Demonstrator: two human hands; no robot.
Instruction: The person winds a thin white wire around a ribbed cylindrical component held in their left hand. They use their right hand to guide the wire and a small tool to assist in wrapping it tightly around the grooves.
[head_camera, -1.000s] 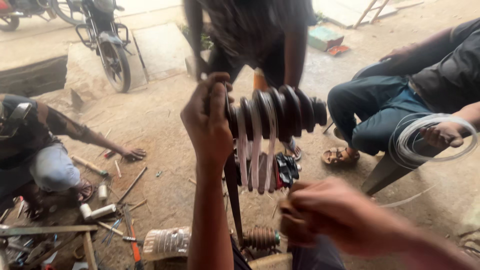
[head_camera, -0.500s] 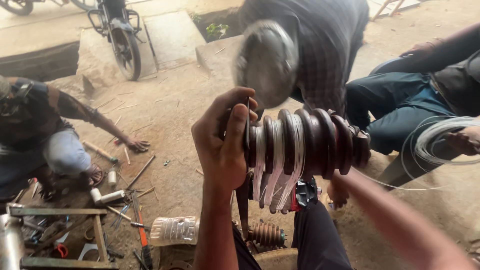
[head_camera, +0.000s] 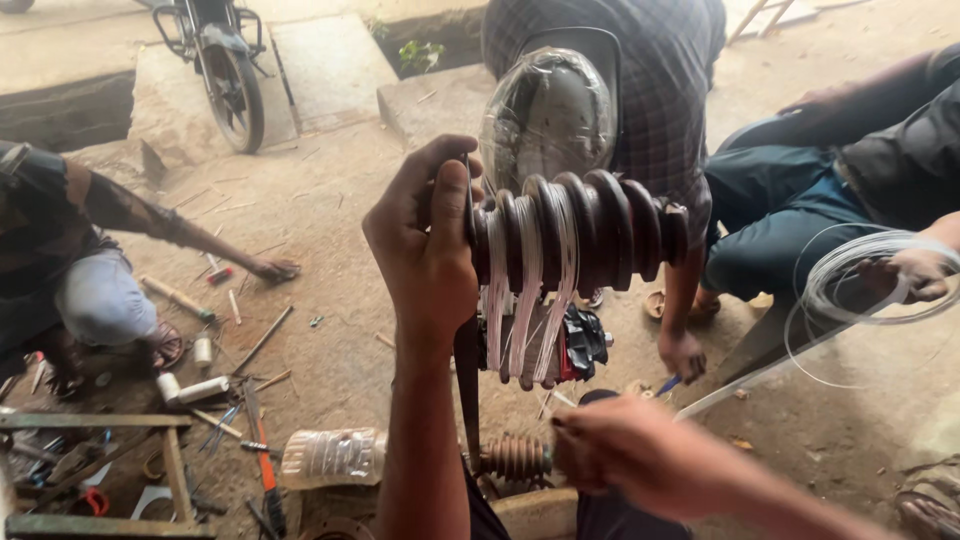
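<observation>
The ribbed dark former (head_camera: 580, 235) is clenched in the left hand (head_camera: 425, 250); the right hand (head_camera: 640, 455) grip cannot be told. Pale wire turns (head_camera: 525, 300) could be slipped from grooves if tension is slackened.

Single head-worn view, looking steeply down and forward over the wearer's own arms.

Left hand (head_camera: 425, 250) and the dark ribbed former (head_camera: 570, 235) it grips sit close to the lens, mid-frame. Right hand (head_camera: 630, 455) blurs at the lower edge, nearer still. Beyond them the camera takes in dirt ground (head_camera: 330, 260), a seated worker (head_camera: 70, 260) at left and a parked motorcycle (head_camera: 225, 70) farthest off, top left. No second view to overlap.
</observation>
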